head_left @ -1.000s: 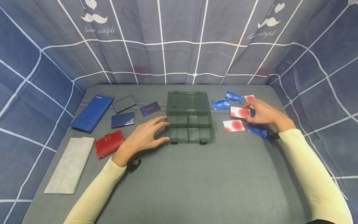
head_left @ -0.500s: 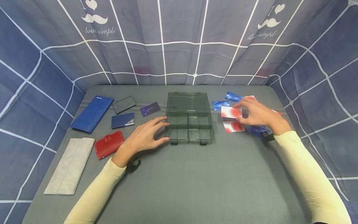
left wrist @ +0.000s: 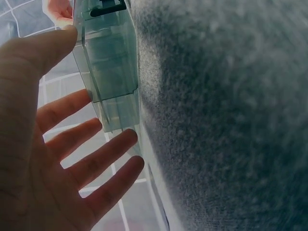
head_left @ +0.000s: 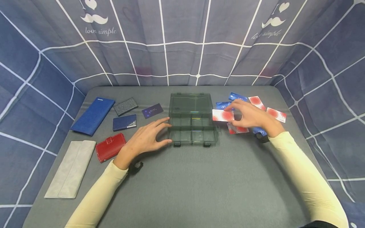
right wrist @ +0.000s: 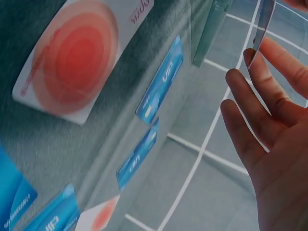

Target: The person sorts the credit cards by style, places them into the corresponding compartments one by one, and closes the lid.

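An open, clear dark-green compartment box [head_left: 191,107] sits mid-table. My left hand [head_left: 168,131] rests against its left front corner, fingers straight and spread, thumb at the front edge. In the left wrist view the thumb touches the box wall [left wrist: 108,72]. My right hand [head_left: 232,114] pinches a white card with a red circle [head_left: 223,115] and holds it in the air at the box's right edge. In the right wrist view that card's edge [right wrist: 263,21] shows between my fingertips [right wrist: 240,72]. Another white-and-red card [head_left: 238,129] lies under the hand.
Blue cards [head_left: 237,96] and white-and-red cards [head_left: 276,114] lie scattered to the right. On the left lie a long blue wallet [head_left: 93,115], a grey case [head_left: 126,106], a blue card holder [head_left: 124,122], a dark purple card [head_left: 153,110], a red wallet [head_left: 110,147] and a grey wallet [head_left: 71,167].
My right hand lifted the white-and-red card and carried it left to the box's right edge, uncovering cards at the right. The left hand stayed put.
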Action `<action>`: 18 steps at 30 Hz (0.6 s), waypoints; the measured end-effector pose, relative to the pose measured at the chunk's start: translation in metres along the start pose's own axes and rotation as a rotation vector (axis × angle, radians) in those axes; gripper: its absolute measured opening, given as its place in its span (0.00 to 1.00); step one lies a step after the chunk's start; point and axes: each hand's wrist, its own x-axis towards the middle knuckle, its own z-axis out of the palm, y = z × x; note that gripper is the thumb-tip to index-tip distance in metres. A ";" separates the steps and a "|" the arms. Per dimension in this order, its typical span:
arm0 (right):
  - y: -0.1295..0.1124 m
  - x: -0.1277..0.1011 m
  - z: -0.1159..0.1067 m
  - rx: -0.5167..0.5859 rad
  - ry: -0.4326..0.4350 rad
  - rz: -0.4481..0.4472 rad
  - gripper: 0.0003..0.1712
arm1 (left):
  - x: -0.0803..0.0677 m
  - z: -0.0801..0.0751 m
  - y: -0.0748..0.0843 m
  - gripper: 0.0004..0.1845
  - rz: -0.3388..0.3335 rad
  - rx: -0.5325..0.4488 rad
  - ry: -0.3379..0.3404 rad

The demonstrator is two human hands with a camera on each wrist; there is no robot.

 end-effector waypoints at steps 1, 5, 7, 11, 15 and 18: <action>-0.001 0.002 0.001 -0.003 0.002 -0.006 0.28 | 0.000 0.000 0.000 0.34 -0.003 0.004 -0.001; -0.005 0.008 0.008 -0.007 0.009 -0.035 0.27 | 0.000 -0.002 -0.002 0.34 -0.014 0.019 -0.005; -0.006 0.010 0.011 -0.011 0.012 -0.045 0.28 | 0.000 -0.002 -0.002 0.34 -0.015 0.019 -0.007; -0.008 0.014 0.018 -0.016 0.012 -0.075 0.28 | -0.001 -0.003 -0.002 0.34 -0.013 0.008 -0.008; -0.012 0.018 0.023 -0.026 0.003 -0.098 0.27 | -0.001 -0.003 -0.003 0.34 -0.010 0.003 -0.008; -0.016 0.022 0.026 -0.025 -0.008 -0.106 0.27 | -0.002 -0.003 -0.003 0.34 -0.013 0.001 -0.015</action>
